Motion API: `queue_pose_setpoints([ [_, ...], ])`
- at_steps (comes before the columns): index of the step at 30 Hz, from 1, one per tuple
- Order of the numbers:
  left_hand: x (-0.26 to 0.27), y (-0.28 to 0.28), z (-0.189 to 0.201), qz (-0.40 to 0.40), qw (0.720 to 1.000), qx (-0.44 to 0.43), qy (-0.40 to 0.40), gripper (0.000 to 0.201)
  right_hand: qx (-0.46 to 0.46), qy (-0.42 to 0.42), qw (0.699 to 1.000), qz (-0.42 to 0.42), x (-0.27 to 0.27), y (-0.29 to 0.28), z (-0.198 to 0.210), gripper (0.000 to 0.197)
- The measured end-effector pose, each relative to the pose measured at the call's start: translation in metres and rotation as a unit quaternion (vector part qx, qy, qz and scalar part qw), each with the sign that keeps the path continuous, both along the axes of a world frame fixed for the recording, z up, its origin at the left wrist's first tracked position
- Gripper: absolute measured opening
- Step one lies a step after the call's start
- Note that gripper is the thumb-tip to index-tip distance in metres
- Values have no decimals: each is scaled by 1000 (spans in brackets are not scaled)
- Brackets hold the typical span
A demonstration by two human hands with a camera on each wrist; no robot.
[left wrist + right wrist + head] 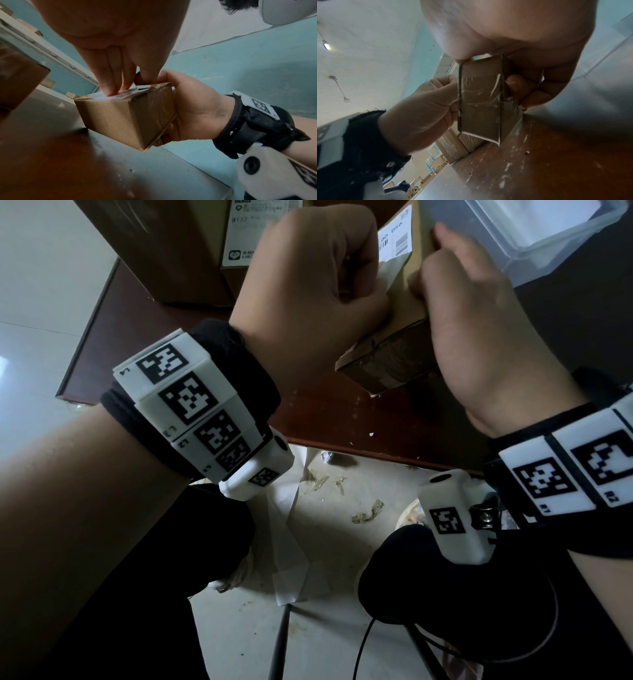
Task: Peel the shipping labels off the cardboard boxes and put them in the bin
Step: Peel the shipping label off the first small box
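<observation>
A small brown cardboard box (394,350) is held tilted above the table's front edge. Its white shipping label (394,242) lies on the top face, and the label's near corner is lifted. My left hand (363,282) is curled and pinches that lifted corner; in the left wrist view its fingertips (111,89) press onto the label (123,95). My right hand (445,268) grips the box from the right, thumb on top and fingers underneath (522,86). The taped end of the box (479,100) faces the right wrist camera.
A larger cardboard box (191,251) with its own white label (253,231) stands at the back of the brown table (205,392). A clear plastic container (534,231) sits at the back right. Paper and tape scraps (301,542) lie on the floor below.
</observation>
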State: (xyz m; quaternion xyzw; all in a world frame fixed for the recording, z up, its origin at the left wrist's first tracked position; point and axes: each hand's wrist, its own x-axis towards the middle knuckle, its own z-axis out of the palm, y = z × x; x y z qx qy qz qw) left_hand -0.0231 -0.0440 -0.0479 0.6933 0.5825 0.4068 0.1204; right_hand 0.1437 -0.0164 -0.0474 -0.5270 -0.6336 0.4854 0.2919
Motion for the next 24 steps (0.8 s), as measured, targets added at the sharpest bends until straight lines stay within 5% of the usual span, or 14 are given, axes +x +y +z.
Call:
queue_pose_setpoints([
  [5, 0, 0, 1, 1, 1000, 2, 6, 19, -4, 14, 1000, 4, -1, 1, 0, 58],
  [10, 0, -1, 0, 8, 1000, 2, 10, 17, -6, 26, 1000, 9, -1, -1, 2, 20],
  [24, 0, -1, 1, 3, 1000, -3, -19, 13, 0, 44, 999, 27, -3, -1, 4, 42],
])
